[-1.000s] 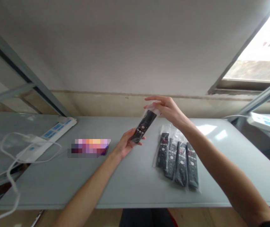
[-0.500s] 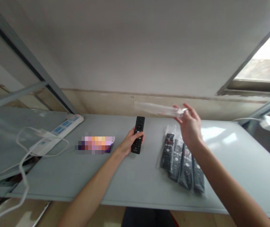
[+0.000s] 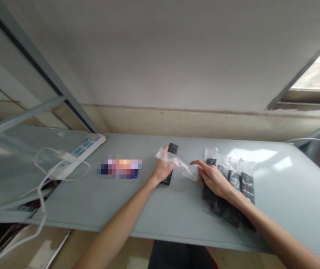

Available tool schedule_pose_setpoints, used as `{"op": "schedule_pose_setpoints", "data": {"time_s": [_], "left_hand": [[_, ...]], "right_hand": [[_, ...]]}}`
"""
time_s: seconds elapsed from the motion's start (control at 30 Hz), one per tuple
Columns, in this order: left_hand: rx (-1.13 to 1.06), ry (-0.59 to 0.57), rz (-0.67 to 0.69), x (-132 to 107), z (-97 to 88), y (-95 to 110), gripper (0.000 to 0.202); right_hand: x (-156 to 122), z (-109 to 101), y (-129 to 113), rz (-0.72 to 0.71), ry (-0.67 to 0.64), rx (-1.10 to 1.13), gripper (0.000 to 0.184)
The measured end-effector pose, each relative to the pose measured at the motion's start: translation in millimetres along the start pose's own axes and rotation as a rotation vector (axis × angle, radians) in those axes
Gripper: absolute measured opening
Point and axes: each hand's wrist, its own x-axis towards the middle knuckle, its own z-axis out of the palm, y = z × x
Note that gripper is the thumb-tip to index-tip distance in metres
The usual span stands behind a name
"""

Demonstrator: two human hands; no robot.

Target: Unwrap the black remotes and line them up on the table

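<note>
My left hand (image 3: pixel 162 169) grips a black remote (image 3: pixel 172 148) that lies lengthwise on the grey table (image 3: pixel 160 213). A clear plastic bag (image 3: pixel 178 164) stretches from my left thumb across to my right hand (image 3: pixel 212 179), whose fingers pinch its right end. My right hand rests over a row of several black remotes in clear bags (image 3: pixel 242 182), which lie side by side to the right of the bare remote.
A white power strip (image 3: pixel 87 147) with a looping white cable (image 3: pixel 48 168) lies at the table's left end. A blurred colourful flat object (image 3: pixel 119 169) sits left of my left hand. A metal frame post (image 3: pixel 36 63) slants up at the left, and a wall stands behind the table.
My right hand has come down from the air with the empty bag to the table beside the bagged remotes. The bag now drapes over my left hand and the remote.
</note>
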Motion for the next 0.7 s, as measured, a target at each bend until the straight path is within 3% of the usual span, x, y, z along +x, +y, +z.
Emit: {"op": "schedule_pose_setpoints", "data": {"time_s": [0.2,0.33,0.47,0.6,0.7], "left_hand": [[0.426,-0.001,0.036,-6,9.0,-5,0.083],[0.478,-0.077,0.101,-13,16.4,-8,0.088],[0.478,-0.095,0.110,-19,28.3,-7,0.086],[0.527,-0.060,0.082,-21,34.1,-5,0.083],[0.466,0.000,0.060,-21,32.7,-1,0.079]], "right_hand": [[-22,-37,27,-0.004,-0.089,-0.044,0.050],[-19,-61,41,0.041,-0.072,0.056,0.049],[4,-65,39,0.153,0.153,0.390,0.051],[34,-53,31,0.275,0.461,0.713,0.047],[51,-40,25,0.341,0.567,0.862,0.049]]}}
